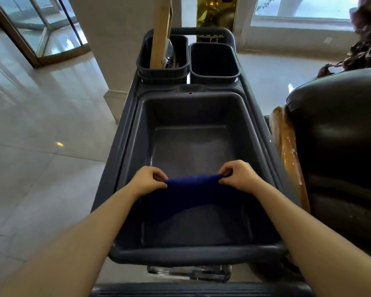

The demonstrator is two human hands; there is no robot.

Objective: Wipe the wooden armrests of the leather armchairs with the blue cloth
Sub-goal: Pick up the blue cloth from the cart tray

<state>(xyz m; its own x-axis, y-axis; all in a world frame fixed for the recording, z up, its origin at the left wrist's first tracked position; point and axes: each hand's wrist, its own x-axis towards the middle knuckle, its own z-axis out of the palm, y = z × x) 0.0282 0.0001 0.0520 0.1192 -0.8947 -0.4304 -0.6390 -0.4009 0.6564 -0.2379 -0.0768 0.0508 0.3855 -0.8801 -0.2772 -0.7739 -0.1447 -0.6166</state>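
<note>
A dark blue cloth [193,194] hangs stretched between both hands over the big grey tub of a cleaning cart [193,256]. My left hand [147,180] pinches its left top corner and my right hand [239,175] pinches its right top corner. The cloth's lower part droops into the tub. At the right stands a dark leather armchair [338,146], its glossy wooden armrest [287,142] running along the cart's right side, apart from both hands.
Two small grey bins sit at the cart's far end: the left bin [180,68] holds a wooden handle and tools, the right bin [214,77] looks empty. A white pillar [107,50] rises behind the cart. Shiny tiled floor [41,136] spreads to the left.
</note>
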